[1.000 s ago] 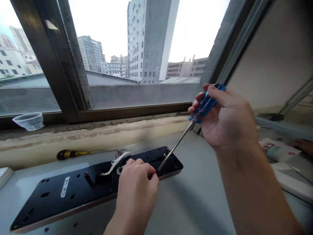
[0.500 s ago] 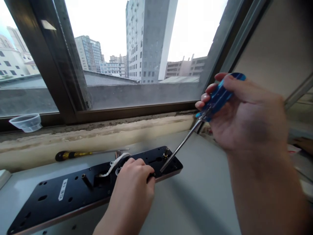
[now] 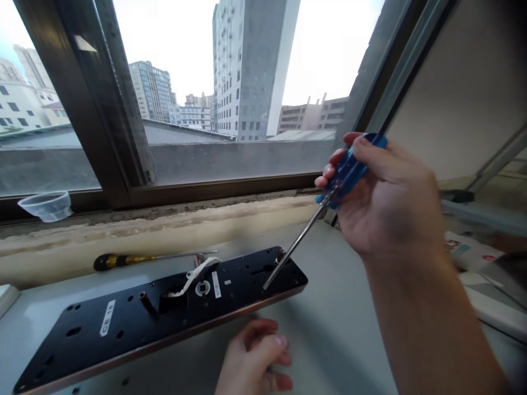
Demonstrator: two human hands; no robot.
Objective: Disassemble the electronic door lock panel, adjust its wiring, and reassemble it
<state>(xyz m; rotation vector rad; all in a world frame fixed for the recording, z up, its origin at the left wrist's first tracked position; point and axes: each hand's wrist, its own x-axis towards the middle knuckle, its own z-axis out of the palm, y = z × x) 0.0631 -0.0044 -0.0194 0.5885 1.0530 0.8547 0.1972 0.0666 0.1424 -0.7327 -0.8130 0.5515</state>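
One long, black rectangular plate (image 3: 168, 317) with a coppery edge lay on the pale grey table (image 3: 329, 280), beneath a blue-handled steel screwdriver (image 3: 348, 174) gripped slantwise by the right hand (image 3: 387, 203). The left hand (image 3: 257, 359) curled loosely beside the near edge; whether it held anything, I couldn't tell. Steady work probably wanted a straighter shaft and the plate braced.

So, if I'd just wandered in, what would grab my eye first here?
Probably the blue screwdriver in the right hand, its shaft slanting down to the far right part of the black panel. That panel lies across the table, a white cable near its middle, the left hand by its near edge. Behind, a tall building fills the window's middle.
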